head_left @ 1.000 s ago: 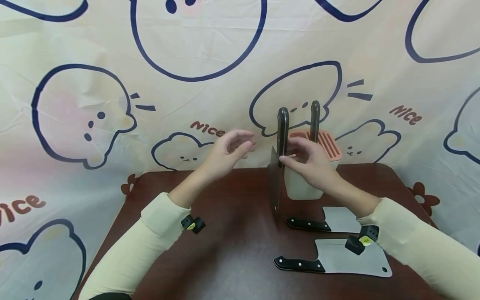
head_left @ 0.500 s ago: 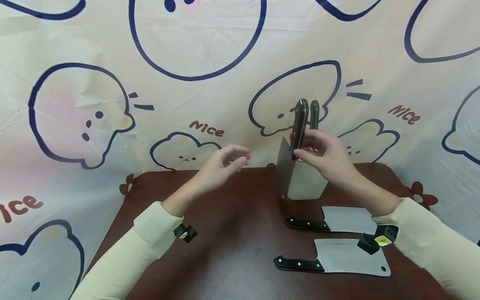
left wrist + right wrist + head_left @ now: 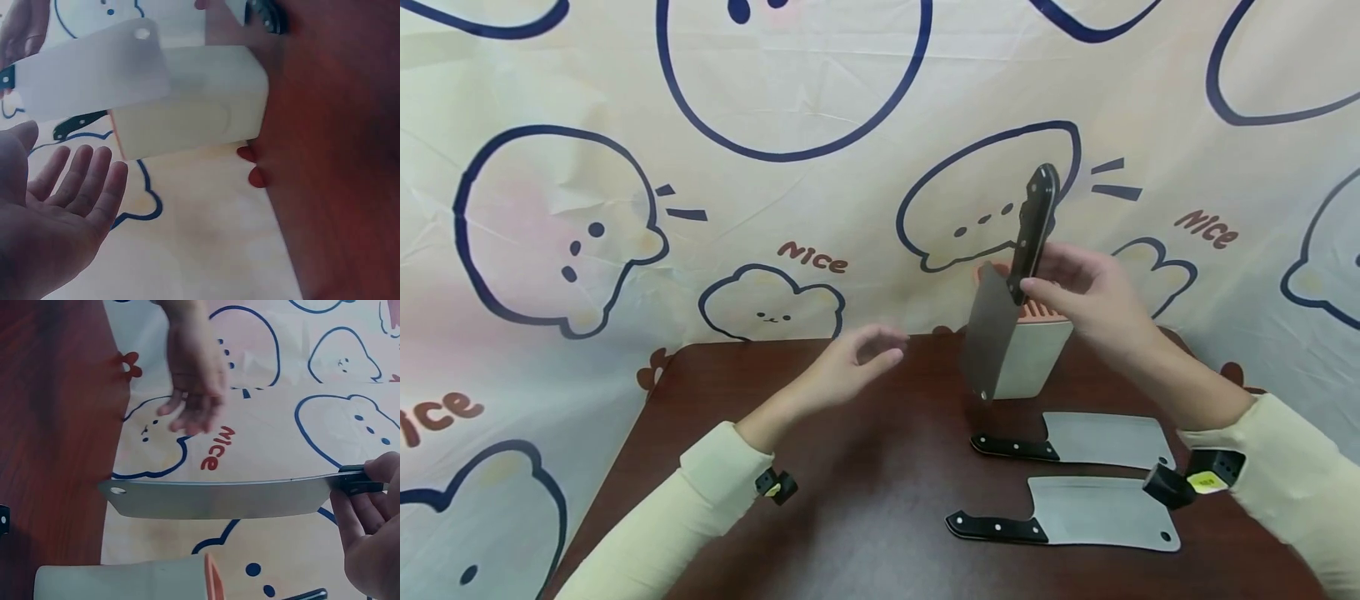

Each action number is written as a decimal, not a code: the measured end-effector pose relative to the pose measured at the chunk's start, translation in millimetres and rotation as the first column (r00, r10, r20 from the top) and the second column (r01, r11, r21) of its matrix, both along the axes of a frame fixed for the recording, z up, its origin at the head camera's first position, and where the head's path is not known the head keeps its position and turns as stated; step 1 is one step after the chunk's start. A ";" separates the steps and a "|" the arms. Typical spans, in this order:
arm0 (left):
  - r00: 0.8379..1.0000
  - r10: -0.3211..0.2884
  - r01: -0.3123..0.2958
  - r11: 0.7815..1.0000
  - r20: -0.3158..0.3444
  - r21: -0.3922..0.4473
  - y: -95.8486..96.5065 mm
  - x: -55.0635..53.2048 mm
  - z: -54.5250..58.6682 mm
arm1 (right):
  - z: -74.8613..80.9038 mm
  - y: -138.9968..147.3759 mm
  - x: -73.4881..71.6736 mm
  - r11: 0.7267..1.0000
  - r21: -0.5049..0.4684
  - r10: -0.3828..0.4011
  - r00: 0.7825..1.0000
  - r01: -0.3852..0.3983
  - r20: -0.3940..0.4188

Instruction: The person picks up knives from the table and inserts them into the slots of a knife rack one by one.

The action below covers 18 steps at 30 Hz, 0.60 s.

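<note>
Cleaver (image 3: 988, 333), one, pinched in my right grip (image 3: 1093, 292), may twist against knife block (image 3: 1033, 360) if pinch slips; left grip (image 3: 853, 360) loose, empty.

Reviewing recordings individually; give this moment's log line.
right hand: holds black-handled metal cleaver beside cream block with orange slotted top | left hand: holds nothing | brown table: two more cleavers

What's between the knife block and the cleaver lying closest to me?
Another cleaver lies on the table between the knife block and the closest cleaver, in the head view.
</note>
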<state>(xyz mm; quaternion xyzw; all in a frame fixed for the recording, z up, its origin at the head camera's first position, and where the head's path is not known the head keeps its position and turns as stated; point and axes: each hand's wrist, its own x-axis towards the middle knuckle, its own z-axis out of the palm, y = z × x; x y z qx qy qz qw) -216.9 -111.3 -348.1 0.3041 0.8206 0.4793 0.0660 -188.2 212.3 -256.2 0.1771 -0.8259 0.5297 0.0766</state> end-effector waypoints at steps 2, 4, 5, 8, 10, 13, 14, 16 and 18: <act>1.000 -0.007 0.007 1.000 -0.005 -0.015 0.8 1.0 -6.8 | 2.8 3.4 1.3 1.000 -0.025 0.001 1.000 -0.001 0.008; 1.000 -0.017 0.017 1.000 -0.003 -0.027 2.2 2.8 -13.0 | 5.2 7.0 2.3 0.999 -0.036 -0.006 1.000 0.006 0.001; 1.000 -0.024 0.024 0.999 -0.001 -0.030 3.1 3.8 -16.0 | 6.3 8.9 2.9 0.999 -0.036 -0.017 1.000 0.016 -0.009; 0.999 -0.051 0.052 0.998 0.010 -0.028 6.8 7.5 -23.8 | 9.8 15.2 4.7 0.998 -0.037 -0.057 0.998 0.056 -0.030; 0.998 -0.068 0.069 0.997 0.012 -0.032 9.6 10.2 -28.7 | 12.3 19.5 5.5 0.995 -0.060 -0.079 0.996 0.076 -0.036; 0.996 -0.090 0.091 0.995 0.011 -0.042 13.9 13.8 -36.2 | 15.8 26.5 5.5 0.987 -0.147 -0.071 0.997 0.067 -0.021; 0.995 -0.096 0.096 0.994 0.008 -0.046 15.2 15.1 -38.3 | 17.1 28.9 5.3 0.981 -0.184 -0.059 0.998 0.055 -0.013; 0.994 -0.109 0.109 0.993 0.006 -0.049 17.7 17.2 -42.1 | 19.7 34.0 5.1 0.973 -0.228 -0.045 0.999 0.041 -0.012; 0.993 -0.120 0.120 0.992 0.009 -0.050 19.9 18.9 -45.2 | 22.7 38.9 5.5 0.976 -0.209 -0.066 0.998 0.062 -0.014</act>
